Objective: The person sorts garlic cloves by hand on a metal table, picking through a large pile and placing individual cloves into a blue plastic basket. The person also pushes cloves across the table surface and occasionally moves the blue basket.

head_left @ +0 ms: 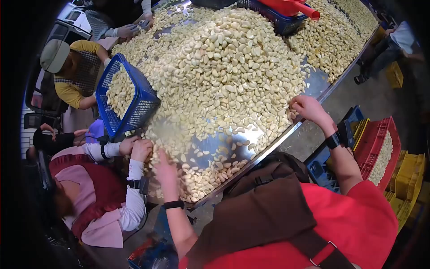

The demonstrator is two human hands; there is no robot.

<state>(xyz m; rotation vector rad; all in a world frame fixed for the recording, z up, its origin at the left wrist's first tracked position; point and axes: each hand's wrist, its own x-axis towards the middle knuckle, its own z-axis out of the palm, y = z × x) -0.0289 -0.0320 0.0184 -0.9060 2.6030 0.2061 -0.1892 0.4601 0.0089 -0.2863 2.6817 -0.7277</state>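
Note:
A large heap of pale, peeled cloves or kernels point(233, 58) covers the metal table point(210, 154). Low at the left part of the table, my left hand point(166, 172) reaches into the loose pieces, its index finger stretched out and the other fingers blurred. On the right, by the table's metal edge, my right hand point(307, 109) has its fingers curled down at the rim of the heap; whatever lies between the fingertips is too small to make out. Bare metal shows between my two hands, with scattered pieces on it.
A co-worker's hands point(136, 148) are close left of my left hand. A blue basket point(145, 101) of pieces stands tilted beyond them. Other people stand at the far left and right. A red scoop point(291, 6) lies at the top; red point(389, 179) and yellow crates point(406, 175) are at right.

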